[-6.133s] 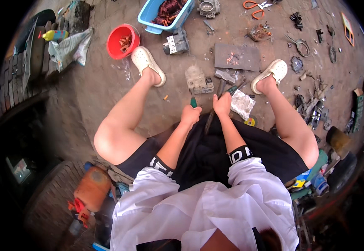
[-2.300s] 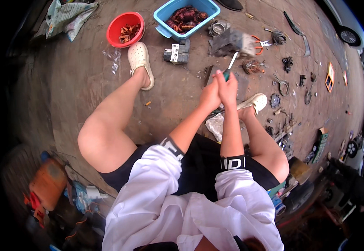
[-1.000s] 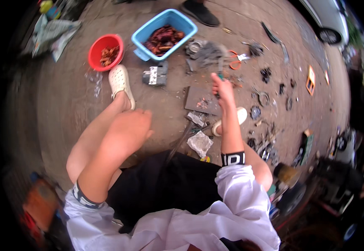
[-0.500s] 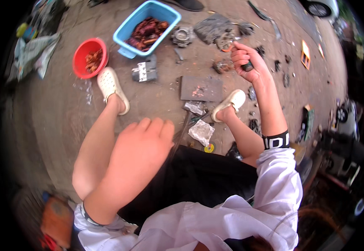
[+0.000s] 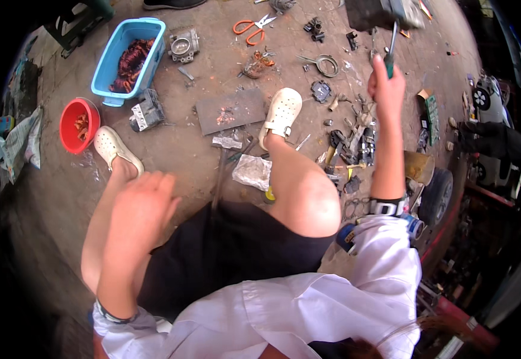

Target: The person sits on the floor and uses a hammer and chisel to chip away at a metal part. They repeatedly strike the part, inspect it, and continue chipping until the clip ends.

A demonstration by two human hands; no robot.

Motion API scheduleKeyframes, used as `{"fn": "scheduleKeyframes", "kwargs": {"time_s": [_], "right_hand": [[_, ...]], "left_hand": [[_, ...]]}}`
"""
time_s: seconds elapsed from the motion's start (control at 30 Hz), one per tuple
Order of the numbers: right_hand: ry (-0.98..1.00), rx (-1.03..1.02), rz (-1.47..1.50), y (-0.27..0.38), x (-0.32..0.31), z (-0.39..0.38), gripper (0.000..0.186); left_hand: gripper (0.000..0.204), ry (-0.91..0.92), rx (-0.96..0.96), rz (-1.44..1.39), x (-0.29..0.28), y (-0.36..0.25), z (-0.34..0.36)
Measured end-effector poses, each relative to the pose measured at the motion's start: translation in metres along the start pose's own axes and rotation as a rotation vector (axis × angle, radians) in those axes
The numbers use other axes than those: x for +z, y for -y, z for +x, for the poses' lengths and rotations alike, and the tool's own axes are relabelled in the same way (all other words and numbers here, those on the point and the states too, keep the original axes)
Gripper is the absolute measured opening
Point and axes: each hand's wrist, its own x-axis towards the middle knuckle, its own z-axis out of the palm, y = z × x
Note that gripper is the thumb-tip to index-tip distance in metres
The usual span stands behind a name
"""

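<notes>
My right hand (image 5: pixel 387 87) is closed round the dark green handle of a screwdriver (image 5: pixel 394 46), raised at the upper right. The metal shaft points away from me and meets a dark grey boxy part (image 5: pixel 377 13) at the top edge; whether it is stuck in or only touching, I cannot tell. My left hand (image 5: pixel 144 206), a little blurred, hovers by my left knee with loose fingers and nothing visible in it. Orange-handled scissors (image 5: pixel 254 29) lie on the ground left of the boxy part.
A blue tub (image 5: pixel 128 63) and a red bowl (image 5: pixel 80 125) hold reddish scraps at the left. Ahead lie a metal plate (image 5: pixel 230 110) and a hammer (image 5: pixel 227 143). Several loose metal parts (image 5: pixel 353 140) spread beside my right leg. A wheel (image 5: pixel 437 196) lies farther right.
The view has turned rightward. The grey part has shifted right, away from the scissors, which now show fully. My right hand still grips the screwdriver; my right knee has swung inward.
</notes>
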Motion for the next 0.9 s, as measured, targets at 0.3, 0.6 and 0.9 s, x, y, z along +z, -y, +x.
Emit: {"fn": "scheduleKeyframes", "kwargs": {"time_s": [0.3, 0.6, 0.9], "right_hand": [[-0.019, 1.01, 0.771, -0.42, 0.065, -0.229, 0.033], [-0.078, 1.049, 0.313, -0.3, 0.009, -0.189, 0.024], [0.045, 1.425, 0.972, -0.261, -0.012, -0.054, 0.01]], "left_hand": [[0.033, 0.148, -0.121, 0.036, 0.009, 0.011, 0.038], [0.033, 0.229, -0.154, 0.064, 0.018, 0.008, 0.035], [0.032, 0.207, -0.071, 0.125, 0.022, 0.011, 0.032]]}}
